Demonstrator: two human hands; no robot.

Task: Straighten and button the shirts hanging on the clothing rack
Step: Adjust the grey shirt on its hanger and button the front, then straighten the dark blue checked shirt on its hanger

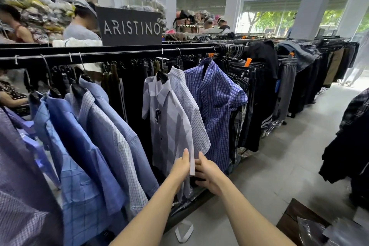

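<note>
Shirt (169, 118): pale, on a hanger, middle of the rack (119, 54).
Left hand (182, 166): pinching the shirt's front edge, low down.
Right hand (207, 171): fingers curled on the same edge, touching the left.
Sign (129, 27): far, above rack.

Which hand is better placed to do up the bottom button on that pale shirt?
Probably the left hand: its fingers already pinch the front edge of the pale shirt near the hem. The right hand sits beside and slightly behind that edge, suited to steadying.

Black clothing rack rail (119, 56) carries hangers with blue and pale checked shirts (167, 118) and dark trousers (257, 106)
</note>
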